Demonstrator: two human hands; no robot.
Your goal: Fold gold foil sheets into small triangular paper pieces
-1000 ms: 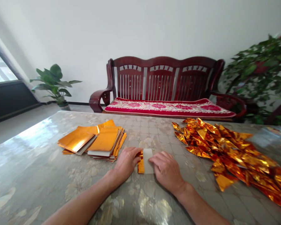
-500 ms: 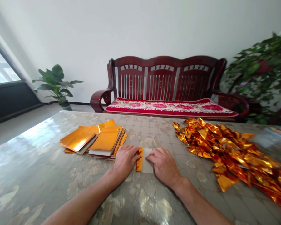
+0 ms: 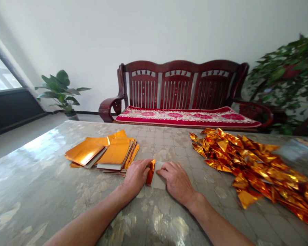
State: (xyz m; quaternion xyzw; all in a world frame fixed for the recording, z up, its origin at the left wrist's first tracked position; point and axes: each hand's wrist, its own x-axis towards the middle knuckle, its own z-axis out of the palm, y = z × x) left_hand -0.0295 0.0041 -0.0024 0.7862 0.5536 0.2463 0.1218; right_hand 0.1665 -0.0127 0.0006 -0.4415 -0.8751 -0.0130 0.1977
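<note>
Between my hands a sheet of gold foil paper [image 3: 160,181] lies on the table, pale side up, with a shiny gold strip folded over along its left edge. My left hand [image 3: 138,171] pinches that gold strip, which is tilted up a little. Fingers of my right hand [image 3: 176,177] are drawn together and press on the pale part from the right. Just beyond my left hand is a stack of flat gold foil sheets [image 3: 115,152], some showing pale undersides. Off to the right spreads a heap of folded gold foil pieces [image 3: 233,153].
The table [image 3: 97,212] has a glossy cover with a flower pattern. Past its far edge stands a dark red wooden bench [image 3: 179,89] with a red patterned cushion [image 3: 184,117]. Potted plants [image 3: 64,90] stand at either side. Some clear plastic [image 3: 297,150] lies at the right.
The gold strip under my left fingers has tipped upward from lying flatter. My right hand has shifted slightly left along the pale side.
</note>
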